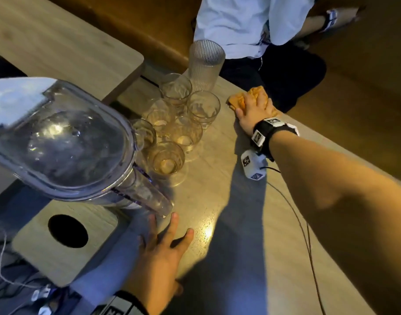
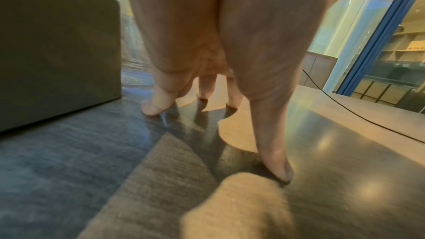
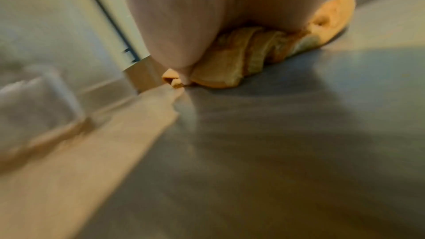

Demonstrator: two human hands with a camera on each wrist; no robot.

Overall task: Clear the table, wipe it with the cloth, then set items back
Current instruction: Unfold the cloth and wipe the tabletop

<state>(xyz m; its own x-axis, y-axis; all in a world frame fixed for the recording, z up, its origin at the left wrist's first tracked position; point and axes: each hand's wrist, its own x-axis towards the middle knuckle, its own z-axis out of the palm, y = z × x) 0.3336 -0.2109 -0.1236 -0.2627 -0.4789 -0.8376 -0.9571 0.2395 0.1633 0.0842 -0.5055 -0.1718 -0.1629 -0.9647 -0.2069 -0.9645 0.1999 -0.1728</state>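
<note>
An orange cloth (image 1: pixel 251 95) lies bunched at the far edge of the grey table (image 1: pixel 229 212). My right hand (image 1: pixel 255 110) presses flat on it with straight fingers; the right wrist view shows the cloth (image 3: pixel 241 64) folded under the palm. My left hand (image 1: pixel 165 244) rests spread on the near tabletop, its fingertips (image 2: pixel 156 108) touching the surface by the water jug (image 1: pixel 65 142). Several stemmed glasses (image 1: pixel 181 123) and a tall ribbed glass (image 1: pixel 206 62) stand grouped in the middle left of the table.
A person in a pale shirt (image 1: pixel 251 19) sits just beyond the far table edge. A raised wooden block with a round hole (image 1: pixel 67 230) sits left of my left hand. A thin black cable (image 1: pixel 308 235) trails across the table's right side.
</note>
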